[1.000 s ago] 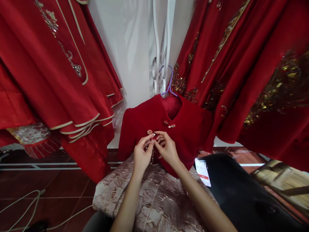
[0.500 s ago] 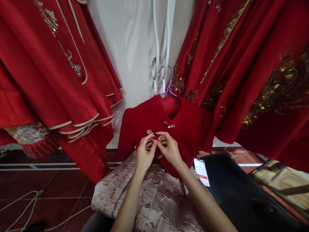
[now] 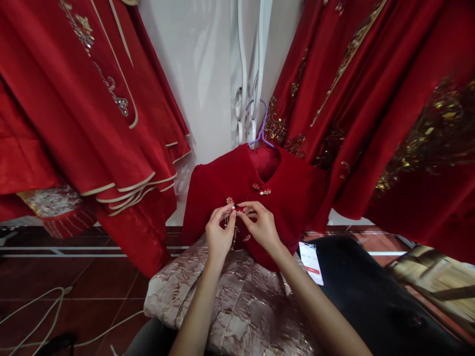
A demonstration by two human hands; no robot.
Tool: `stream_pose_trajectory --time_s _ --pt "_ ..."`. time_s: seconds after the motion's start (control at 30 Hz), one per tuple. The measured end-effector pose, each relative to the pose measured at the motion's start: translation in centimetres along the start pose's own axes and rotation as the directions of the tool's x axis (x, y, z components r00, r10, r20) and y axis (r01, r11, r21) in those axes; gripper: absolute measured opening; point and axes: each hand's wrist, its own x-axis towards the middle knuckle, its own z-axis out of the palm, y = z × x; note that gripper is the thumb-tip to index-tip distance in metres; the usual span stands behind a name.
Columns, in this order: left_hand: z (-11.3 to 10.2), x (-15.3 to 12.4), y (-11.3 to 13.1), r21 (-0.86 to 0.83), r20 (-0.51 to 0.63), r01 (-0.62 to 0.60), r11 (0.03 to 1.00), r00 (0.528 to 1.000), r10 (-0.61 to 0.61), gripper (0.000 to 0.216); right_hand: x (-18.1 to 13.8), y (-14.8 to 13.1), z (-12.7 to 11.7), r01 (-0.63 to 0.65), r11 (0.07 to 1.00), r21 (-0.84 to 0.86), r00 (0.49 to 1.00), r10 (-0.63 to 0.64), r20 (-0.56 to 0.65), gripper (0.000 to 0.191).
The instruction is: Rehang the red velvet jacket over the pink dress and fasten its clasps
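A red velvet jacket (image 3: 218,178) hangs on a purple hanger (image 3: 264,127), its lower part resting over a shiny pinkish-brown cloth (image 3: 241,291). At the jacket's front, my left hand (image 3: 221,232) is closed in a pinch on a beaded frog fastener (image 3: 229,200), with a small pearl-like bead by the fingertips. Facing it, my right hand (image 3: 261,225) pinches a small red piece of the same closure, the fingertips of both hands almost touching. Strings of beads dangle below the left fingers. Another beaded fastener (image 3: 261,190) sits higher, beneath the neckline.
Red garments with pale trim (image 3: 122,148) hang at left, and a gold-embroidered red garment (image 3: 356,123) at right. A white scrolled metal frame (image 3: 242,64) stands behind. A phone (image 3: 310,264) lies on a black padded seat (image 3: 356,282). White cable (image 3: 107,330) crosses the floor.
Both hands stay at the fastener, the left fingers shifted slightly up and left. More of the hanging bead strings shows under them. The view has moved a little.
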Motion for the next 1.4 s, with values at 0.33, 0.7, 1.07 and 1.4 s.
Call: stream_pose_trajectory --time_s 0.33,0.7,1.07,1.4 --pt "0.1 -0.1 0.2 0.052 -0.007 -0.048 0.998 0.999 0.048 0.023 0.2 -0.4 -0.1 0.021 1.0 -0.004 1.0 -0.021 -0.016 0.017" --pt "0.0 0.0 -0.4 0.074 -0.062 -0.054 0.996 0.996 0.058 0.023 0.2 -1.3 0.6 0.041 0.999 -0.032 0.998 -0.042 -0.036 0.013" --pt "0.0 0.5 -0.9 0.155 0.003 -0.057 0.986 0.998 0.057 0.025 0.3 -1.3 0.0 0.055 0.99 -0.132 0.997 -0.046 0.068 0.016" --pt "0.9 -5.5 -3.6 0.163 -0.073 0.154 0.974 0.987 -0.143 0.021 -4.0 4.2 -3.2 -0.172 0.912 -0.371 0.931 0.274 0.241 0.011"
